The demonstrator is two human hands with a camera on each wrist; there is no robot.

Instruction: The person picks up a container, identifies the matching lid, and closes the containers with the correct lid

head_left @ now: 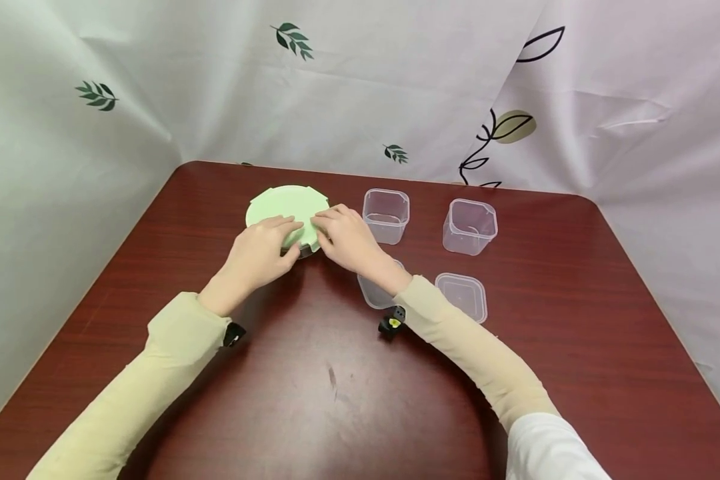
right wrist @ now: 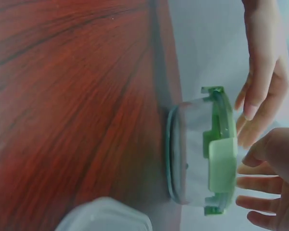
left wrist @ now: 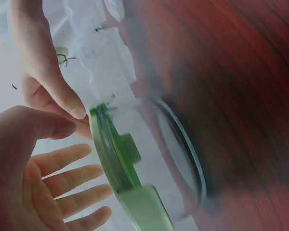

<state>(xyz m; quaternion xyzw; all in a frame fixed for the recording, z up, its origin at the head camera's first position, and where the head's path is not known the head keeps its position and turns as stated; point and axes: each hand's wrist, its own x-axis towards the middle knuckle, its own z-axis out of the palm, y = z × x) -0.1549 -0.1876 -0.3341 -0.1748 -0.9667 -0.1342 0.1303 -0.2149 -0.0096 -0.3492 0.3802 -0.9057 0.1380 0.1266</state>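
We have both hands at the green lid (head_left: 279, 203), which sits on the round glass container (right wrist: 195, 159) directly beneath our fingers, on the far part of the table (head_left: 336, 413). Our left hand (head_left: 257, 252) comes in over the near left of the lid and our right hand (head_left: 349, 240) over its right side, the two close together but apart. On each, the fingers are loosely spread and wide, thumb clear of them, with nothing gripped between; the tips lie at the lid's top, though we cannot tell how hard they bear down. The step in hand looks to us like working the lid on its rim. A side flap (right wrist: 222, 166) reaches down over the rim just below our fingers, and whether it is snapped fast we cannot tell. To our judgement, the next move calls for level, shared pressure from both hands, then fingertips brought down from the top to the flaps, one side steadying while the other works; pressing at one edge alone could tip the lid. Just to the right of our right fingers stands one clear tub (head_left: 387, 217), with a second tub (head_left: 470, 228) farther right. One clear lid (head_left: 375, 290) lies partly hidden under our right wrist, and another lid (head_left: 463, 297) rests beyond it.
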